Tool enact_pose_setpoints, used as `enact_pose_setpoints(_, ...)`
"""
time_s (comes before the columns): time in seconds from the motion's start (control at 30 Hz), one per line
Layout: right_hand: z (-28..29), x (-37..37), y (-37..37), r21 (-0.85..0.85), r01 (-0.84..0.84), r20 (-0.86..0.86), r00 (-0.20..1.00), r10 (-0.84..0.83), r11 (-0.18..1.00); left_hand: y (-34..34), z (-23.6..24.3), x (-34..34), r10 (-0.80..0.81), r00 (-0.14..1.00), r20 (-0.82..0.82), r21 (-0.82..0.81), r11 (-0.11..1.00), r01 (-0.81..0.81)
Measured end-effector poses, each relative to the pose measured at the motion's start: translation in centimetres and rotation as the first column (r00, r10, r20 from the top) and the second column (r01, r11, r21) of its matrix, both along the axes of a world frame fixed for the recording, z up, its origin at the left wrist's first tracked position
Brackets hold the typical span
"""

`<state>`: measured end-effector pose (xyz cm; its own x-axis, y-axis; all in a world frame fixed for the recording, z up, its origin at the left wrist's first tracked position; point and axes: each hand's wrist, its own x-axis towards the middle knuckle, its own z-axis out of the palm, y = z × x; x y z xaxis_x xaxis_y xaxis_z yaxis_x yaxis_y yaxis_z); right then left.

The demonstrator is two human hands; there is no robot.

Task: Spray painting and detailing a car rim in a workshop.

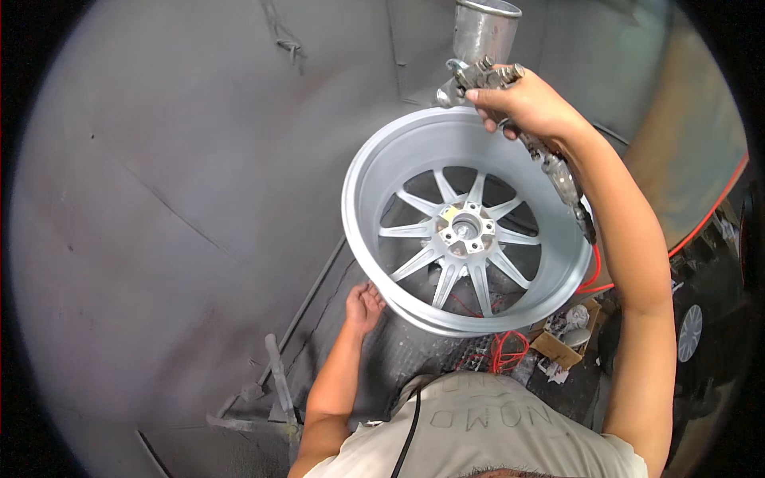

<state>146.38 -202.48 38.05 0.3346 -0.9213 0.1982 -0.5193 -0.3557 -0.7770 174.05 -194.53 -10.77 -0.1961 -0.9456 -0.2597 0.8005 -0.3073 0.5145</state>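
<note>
One silver multi-spoke metal wheel (465, 248), head-view centre: right hand (532, 103) grips silver cup-topped metal spray gun (478, 76) at its far side; left hand (364, 308) half-curled at near-left side, can't tell if holding. Suggest steady standoff, red hose (595, 271) clear.

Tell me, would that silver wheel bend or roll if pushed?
The wheel probably wouldn't bend, because its spokes look like stiff metal. Its round rim might roll if stood on edge. It's wide too, so it may feel heavy.
</note>
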Motion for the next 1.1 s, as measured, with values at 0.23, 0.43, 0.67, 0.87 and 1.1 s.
enact_pose_setpoints(0.23,2.2,-9.3,-3.7,-0.078,0.21,-0.098,0.971,-0.217,0.975,5.5,-1.1,-5.2,-0.007,0.999,0.039,0.05,0.999,0.005)
enact_pose_setpoints(0.43,3.7,-19.3,-1.1,-0.059,0.3,-0.209,0.929,-0.306,0.952,13.6,1.5,-17.5,-0.003,0.992,0.128,0.11,0.994,-0.011)
enact_pose_setpoints(0.67,3.2,-26.6,2.6,-0.072,0.312,-0.233,0.918,-0.32,0.947,13.4,-2.0,-24.2,-0.441,0.756,0.483,-0.011,0.861,0.509)
enact_pose_setpoints(0.87,4.6,-28.1,3.4,-0.006,0.323,-0.294,0.904,-0.31,0.946,5.5,0.1,-7.8,-0.08,0.966,0.247,0.077,0.995,0.063)
enact_pose_setpoints(1.1,5.2,-28.8,7.9,0.144,0.276,-0.278,0.933,-0.229,0.95,3.4,7.9,-4.9,0.051,0.985,0.165,0.142,0.987,-0.074)
